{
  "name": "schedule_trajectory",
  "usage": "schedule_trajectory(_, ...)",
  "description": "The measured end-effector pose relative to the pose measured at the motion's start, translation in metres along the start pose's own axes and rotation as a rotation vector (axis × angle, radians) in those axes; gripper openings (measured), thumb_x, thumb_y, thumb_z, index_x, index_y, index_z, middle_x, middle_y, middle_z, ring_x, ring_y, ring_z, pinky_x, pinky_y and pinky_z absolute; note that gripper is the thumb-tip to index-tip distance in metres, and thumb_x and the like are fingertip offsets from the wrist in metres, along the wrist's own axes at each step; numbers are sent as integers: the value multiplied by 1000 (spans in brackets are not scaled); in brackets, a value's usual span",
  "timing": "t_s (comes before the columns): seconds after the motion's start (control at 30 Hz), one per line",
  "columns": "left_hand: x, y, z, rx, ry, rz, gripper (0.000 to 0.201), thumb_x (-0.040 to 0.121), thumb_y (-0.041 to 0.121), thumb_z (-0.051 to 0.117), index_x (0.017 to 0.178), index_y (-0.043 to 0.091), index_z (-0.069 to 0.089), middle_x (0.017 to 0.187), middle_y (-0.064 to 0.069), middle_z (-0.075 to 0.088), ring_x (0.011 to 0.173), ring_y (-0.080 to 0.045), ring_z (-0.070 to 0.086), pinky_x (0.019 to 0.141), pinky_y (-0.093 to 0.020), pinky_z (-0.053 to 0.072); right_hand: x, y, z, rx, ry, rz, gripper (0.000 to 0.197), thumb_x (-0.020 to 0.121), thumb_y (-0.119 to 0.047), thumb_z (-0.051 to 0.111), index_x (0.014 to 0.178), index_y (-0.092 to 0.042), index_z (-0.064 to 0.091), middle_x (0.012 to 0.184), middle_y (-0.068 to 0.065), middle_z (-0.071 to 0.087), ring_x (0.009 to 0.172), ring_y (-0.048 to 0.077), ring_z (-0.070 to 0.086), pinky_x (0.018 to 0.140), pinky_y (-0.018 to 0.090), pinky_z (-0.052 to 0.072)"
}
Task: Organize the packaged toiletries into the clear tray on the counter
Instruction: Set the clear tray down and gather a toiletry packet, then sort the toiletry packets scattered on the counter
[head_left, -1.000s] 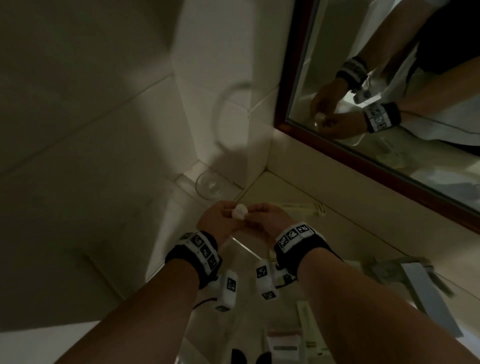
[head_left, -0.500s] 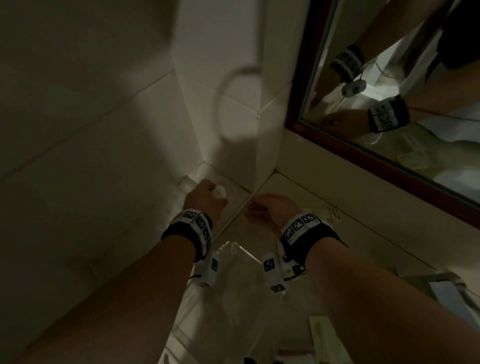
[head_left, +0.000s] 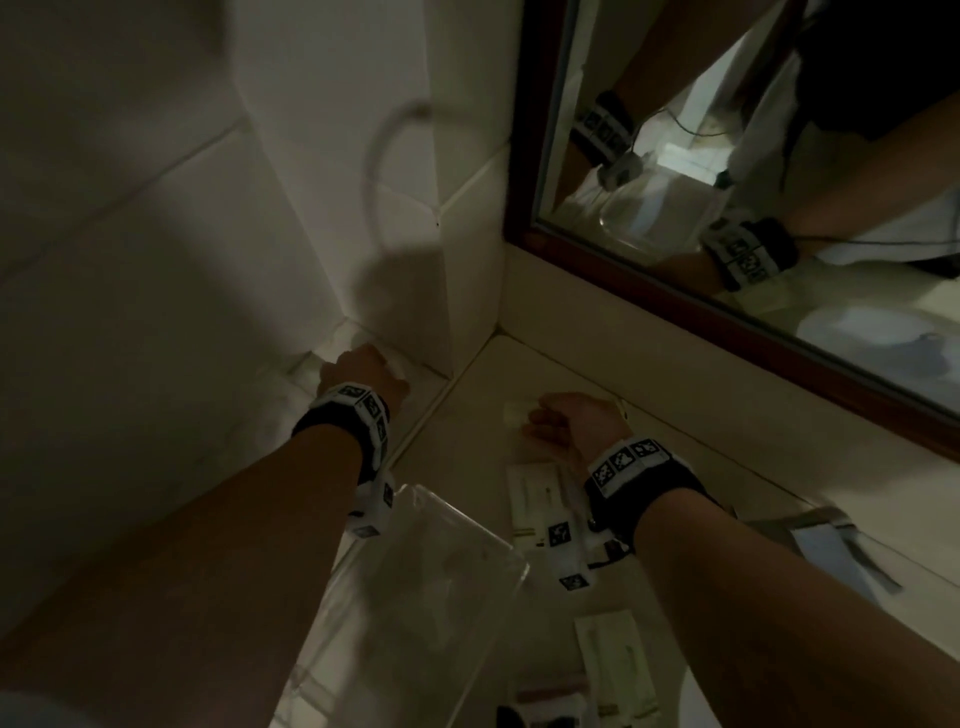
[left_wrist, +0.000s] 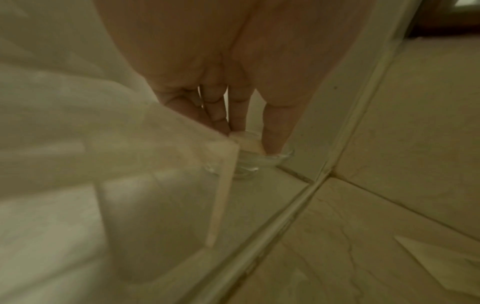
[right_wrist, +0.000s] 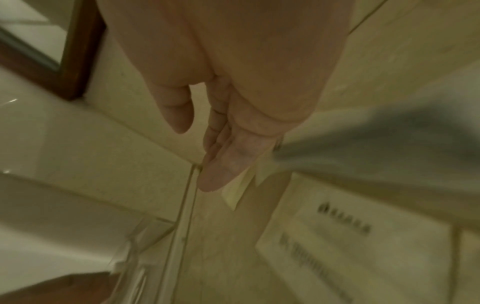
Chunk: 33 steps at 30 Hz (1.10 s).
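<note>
My left hand (head_left: 375, 366) reaches into the tiled corner, and its fingertips (left_wrist: 272, 142) pinch a small white item (left_wrist: 246, 142) inside a small glass dish (left_wrist: 262, 161). The clear tray (head_left: 467, 530) stands just behind that wrist; its corner (left_wrist: 223, 164) fills the left wrist view. My right hand (head_left: 540, 422) hovers low over the counter with fingers relaxed, its fingertips (right_wrist: 211, 181) at the edge of a small pale packet (head_left: 515, 413) (right_wrist: 235, 192). A flat white packaged box (head_left: 535, 496) (right_wrist: 350, 236) lies beside that wrist. Another long packet (head_left: 618, 670) lies nearer me.
A dark-framed mirror (head_left: 649, 291) runs along the back wall on the right, above a raised ledge (head_left: 675, 395). Tiled walls close off the corner at the left. A grey folded item (head_left: 836, 551) lies at the right on the counter.
Both hands were together holding the small white item a second ago. The left hand carried it left into the corner dish, and the right hand dropped down to the pale packet.
</note>
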<state>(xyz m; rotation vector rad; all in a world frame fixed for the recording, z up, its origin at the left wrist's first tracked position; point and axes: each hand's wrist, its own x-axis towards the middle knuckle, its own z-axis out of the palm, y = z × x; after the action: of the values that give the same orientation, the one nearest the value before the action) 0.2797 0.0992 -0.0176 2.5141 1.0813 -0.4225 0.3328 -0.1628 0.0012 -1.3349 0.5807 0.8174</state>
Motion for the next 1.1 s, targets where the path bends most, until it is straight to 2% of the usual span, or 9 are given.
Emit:
schedule_trajectory(0.1, -4, 3, -1, 33, -14, -22, 67, 80, 52, 65, 134, 17, 48, 133, -11, 54, 124, -35, 49, 99, -42, 47, -3, -2, -17, 14, 23, -7, 16, 97, -10, 58, 109, 0, 59, 90, 18, 64, 80, 33, 64, 79, 45, 57)
schedule_trajectory(0.23, -21, 11, -9, -18, 55, -17, 70, 79, 55, 65, 133, 14, 47, 132, -14, 53, 123, -36, 49, 98, -42, 43, -10, -8, -38, 19, 87, -32, 15, 97, -12, 59, 107, -1, 60, 89, 16, 66, 76, 31, 64, 65, 42, 57)
schedule_trajectory(0.33, -41, 27, -15, -159, 112, 68, 61, 84, 46, 64, 134, 14, 52, 133, -15, 55, 122, -36, 52, 101, -40, 43, -19, -18, -51, -15, 138, -78, 19, 97, -14, 58, 112, -2, 61, 87, 13, 68, 68, 28, 63, 60, 37, 58)
schedule_trajectory(0.57, -103, 73, -22, -377, -100, 176, 53, 94, 34, 59, 141, 12, 49, 143, -8, 51, 127, -28, 51, 96, -27, 40, -61, -27, -77, -38, 137, -145, 17, 98, -14, 54, 110, -3, 60, 82, 11, 66, 65, 25, 61, 60, 34, 52)
schedule_trajectory(0.63, -120, 82, -21, -398, -155, 185, 50, 93, 36, 60, 137, 12, 54, 138, -10, 56, 122, -29, 55, 98, -26, 43, -77, -28, -86, -47, 134, -180, 17, 97, -14, 56, 108, -2, 61, 80, 11, 66, 64, 24, 62, 57, 32, 53)
schedule_trajectory(0.73, -146, 89, -22, -495, -216, 184, 48, 88, 38, 64, 129, 13, 59, 128, -11, 63, 112, -31, 62, 100, -42, 52, -103, -30, -98, -64, 117, -215, 17, 96, -16, 57, 106, -3, 62, 82, 10, 66, 65, 24, 63, 58, 33, 54)
schedule_trajectory(0.87, -182, 95, -24, -633, -267, 195, 40, 90, 30, 67, 124, 11, 59, 118, -10, 62, 111, -31, 62, 97, -45, 54, -135, -29, -110, -85, 112, -225, 17, 97, -19, 56, 109, -7, 60, 80, 8, 66, 62, 23, 62, 52, 30, 53)
schedule_trajectory(1.03, -227, 91, -21, -750, -257, 237, 11, 86, 25, 70, 91, 15, 68, 94, -6, 65, 101, -32, 66, 93, -47, 56, -167, -15, -128, -104, 76, -254, 15, 97, -18, 55, 107, -8, 60, 78, 8, 65, 62, 24, 60, 60, 34, 52)
schedule_trajectory(1.1, -243, 89, -16, -798, -260, 234, 7, 86, 22, 69, 87, 15, 66, 99, -9, 67, 100, -32, 67, 92, -46, 57, -175, -7, -133, -107, 61, -254, 12, 98, -18, 54, 100, -8, 60, 79, 9, 64, 63, 24, 59, 61, 35, 50)
